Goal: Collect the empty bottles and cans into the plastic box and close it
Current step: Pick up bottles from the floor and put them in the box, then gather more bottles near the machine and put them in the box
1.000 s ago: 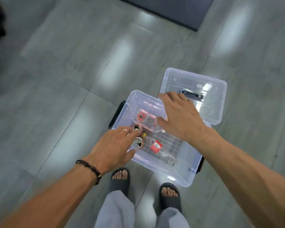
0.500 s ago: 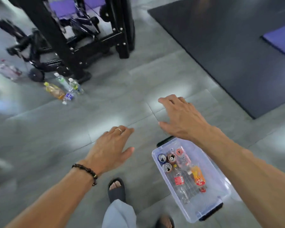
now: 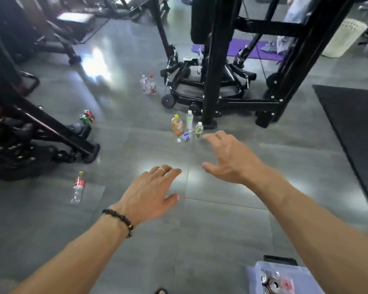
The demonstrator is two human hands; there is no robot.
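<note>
The clear plastic box (image 3: 254, 276) shows only its corner at the bottom right, with cans (image 3: 271, 283) inside. Both hands hover empty above the grey floor: my left hand (image 3: 150, 194) with a ring and bead bracelet, my right hand (image 3: 227, 157), fingers spread. Ahead of my right hand stands a cluster of bottles: an orange one (image 3: 176, 125), a green-labelled one (image 3: 189, 120), a yellow-green one (image 3: 198, 130) and a small blue-labelled one lying down (image 3: 185, 136). A red-labelled bottle (image 3: 78, 186) lies at the left. Two cans (image 3: 87, 117) and more bottles (image 3: 148, 84) stand farther off.
Black gym machines stand ahead (image 3: 217, 85) and at the left (image 3: 30, 132). A dark mat (image 3: 353, 132) covers the floor at the right, a purple mat (image 3: 242, 47) lies behind the machine, and a white basket (image 3: 344, 37) sits at the far right.
The view has swung up from the box to the floor ahead; the box slid to the bottom right corner. Both hands left the box and stay spread and empty.
</note>
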